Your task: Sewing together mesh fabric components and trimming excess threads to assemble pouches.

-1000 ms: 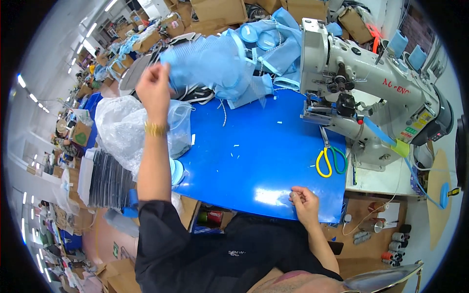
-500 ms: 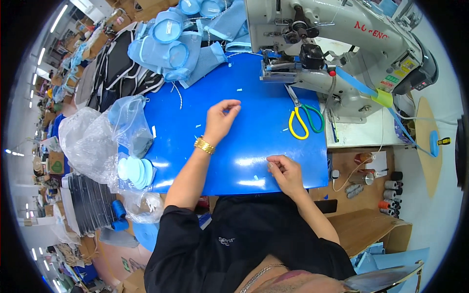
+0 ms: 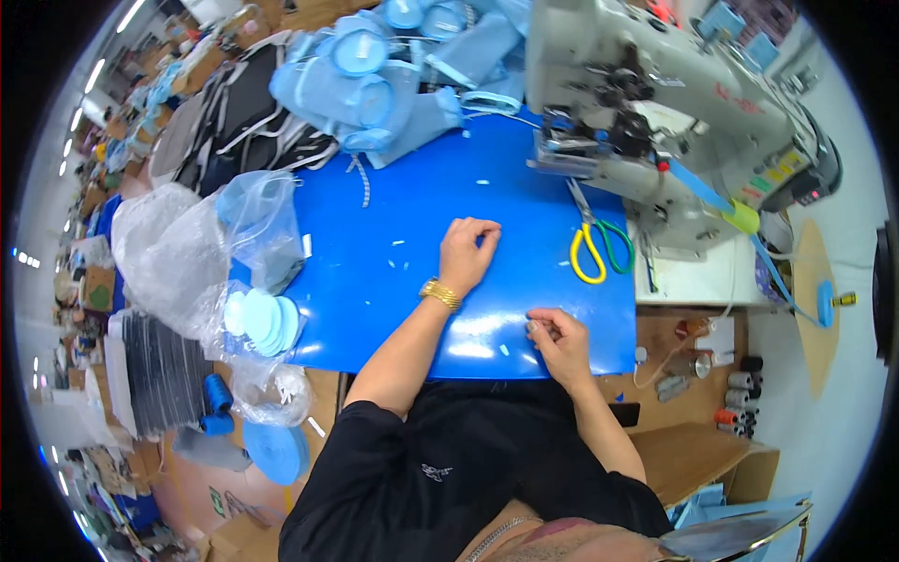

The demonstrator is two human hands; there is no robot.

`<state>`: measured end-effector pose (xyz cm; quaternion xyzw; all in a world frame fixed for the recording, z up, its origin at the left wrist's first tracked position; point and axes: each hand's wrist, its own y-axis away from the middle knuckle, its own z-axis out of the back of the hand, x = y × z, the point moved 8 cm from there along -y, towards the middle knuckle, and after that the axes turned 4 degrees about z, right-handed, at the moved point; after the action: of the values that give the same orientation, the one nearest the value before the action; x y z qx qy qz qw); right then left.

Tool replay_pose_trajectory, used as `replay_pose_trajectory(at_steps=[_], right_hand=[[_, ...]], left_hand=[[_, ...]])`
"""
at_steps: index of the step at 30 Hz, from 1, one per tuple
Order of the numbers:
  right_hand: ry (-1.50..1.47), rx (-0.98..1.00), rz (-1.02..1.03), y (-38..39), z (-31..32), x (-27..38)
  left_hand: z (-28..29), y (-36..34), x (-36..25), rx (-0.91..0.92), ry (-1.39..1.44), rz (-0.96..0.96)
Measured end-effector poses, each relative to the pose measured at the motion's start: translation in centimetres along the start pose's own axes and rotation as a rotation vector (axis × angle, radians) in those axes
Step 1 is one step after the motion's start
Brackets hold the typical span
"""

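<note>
My left hand (image 3: 468, 257), with a gold watch (image 3: 440, 293) on its wrist, hovers over or rests on the middle of the blue tabletop (image 3: 375, 309). Its fingers are curled in toward the thumb, and nothing shows in them. Nearer the front edge, my right hand (image 3: 562, 348) has its fingers bent and the thumb close to the index finger; no object is visible there either. Scissors (image 3: 589, 247) with one yellow and one green handle lie beyond my right hand, blades partly apart. Small pale scraps (image 3: 398, 243) are scattered around the left hand.
A sewing machine (image 3: 693, 103) stands at the back right, fed by a blue strip (image 3: 698, 183). Blue mesh pieces (image 3: 384, 94) and black pieces (image 3: 245, 112) are heaped at the back left. Clear plastic bags (image 3: 178, 253) and light-blue discs (image 3: 270, 321) occupy the left edge.
My left hand has moved right and toward me, closer to my right hand. The right hand has barely moved. The whole view has shifted slightly.
</note>
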<state>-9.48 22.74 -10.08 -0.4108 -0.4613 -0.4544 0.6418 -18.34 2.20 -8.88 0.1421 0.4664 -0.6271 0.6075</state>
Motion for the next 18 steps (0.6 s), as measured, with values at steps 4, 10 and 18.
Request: replay_pose_trajectory(at_steps=[4, 10, 18], right_hand=[[-0.010, -0.041, -0.092, 0.1, -0.2, -0.5], [-0.002, -0.038, -0.093, 0.1, -0.4, -0.1], [0.002, -0.032, -0.075, 0.1, -0.8, -0.4]], left_hand=[[0.8, 0.1, -0.2, -0.041, 0.003, -0.013], [1.4, 0.0, 0.0, -0.041, 0.042, 0.058], [1.2, -0.1, 0.8, -0.015, 0.105, 0.123]])
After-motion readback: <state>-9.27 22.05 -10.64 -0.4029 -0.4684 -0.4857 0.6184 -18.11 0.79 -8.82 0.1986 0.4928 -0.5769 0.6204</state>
